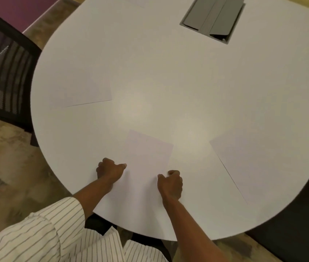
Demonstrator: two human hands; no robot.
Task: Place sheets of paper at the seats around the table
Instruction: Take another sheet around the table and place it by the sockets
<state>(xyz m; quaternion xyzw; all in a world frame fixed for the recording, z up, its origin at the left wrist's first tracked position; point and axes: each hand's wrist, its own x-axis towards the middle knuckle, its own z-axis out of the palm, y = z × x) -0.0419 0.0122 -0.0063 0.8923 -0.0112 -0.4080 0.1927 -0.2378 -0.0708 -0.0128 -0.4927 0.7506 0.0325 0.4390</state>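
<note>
White and matte, the rounded counter (168,72) fills most of the view, with soft glare near its middle. A grey hinged cable hatch (214,17) is set into its far part. Three sheets lie on it: the middle sheet (146,157) at the near edge, a left sheet (85,93) near the black mesh chair (0,76), and a right sheet (248,163) by the right rim. The left hand (110,170) and right hand (170,183) are curled closed, each pinching a side edge of the middle sheet, which lies flat. Striped sleeves (42,233) show below. The floor (2,167) is mottled brown; a purple wall (27,8) stands at upper left, and a dark seat (301,224) shows at lower right
</note>
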